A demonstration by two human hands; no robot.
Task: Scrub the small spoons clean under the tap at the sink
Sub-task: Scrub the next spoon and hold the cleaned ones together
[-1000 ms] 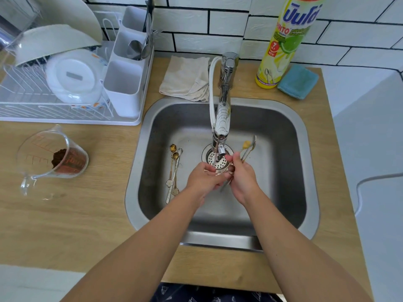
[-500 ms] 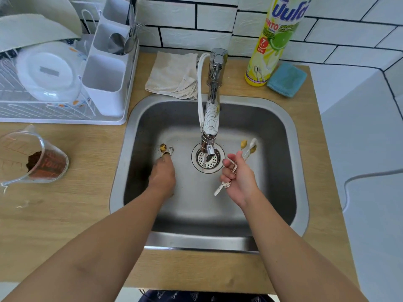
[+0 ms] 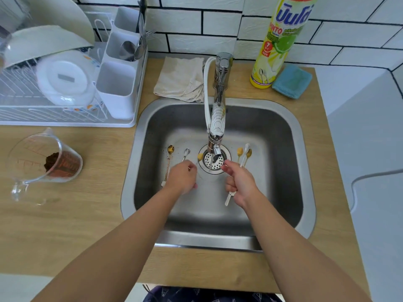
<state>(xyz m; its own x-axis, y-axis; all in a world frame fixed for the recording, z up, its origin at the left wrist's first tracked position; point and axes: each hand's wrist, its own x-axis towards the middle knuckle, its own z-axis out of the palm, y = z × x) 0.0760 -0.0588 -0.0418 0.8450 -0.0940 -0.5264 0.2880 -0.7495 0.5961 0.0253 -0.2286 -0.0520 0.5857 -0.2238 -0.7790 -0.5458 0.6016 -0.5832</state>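
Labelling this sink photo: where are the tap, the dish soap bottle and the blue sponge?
tap (image 3: 218,118), head view, patterned spout
dish soap bottle (image 3: 277,46), head view, label
blue sponge (image 3: 292,81), head view, top face

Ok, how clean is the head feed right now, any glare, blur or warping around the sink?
Head view: even daylight, soft shadows; mild glare on the sink front rim and the chrome tap. Wide-angle warping bends the counter edges and tile lines toward the borders. The spoons in the right hand are small and slightly soft; the left hand is sharp enough.
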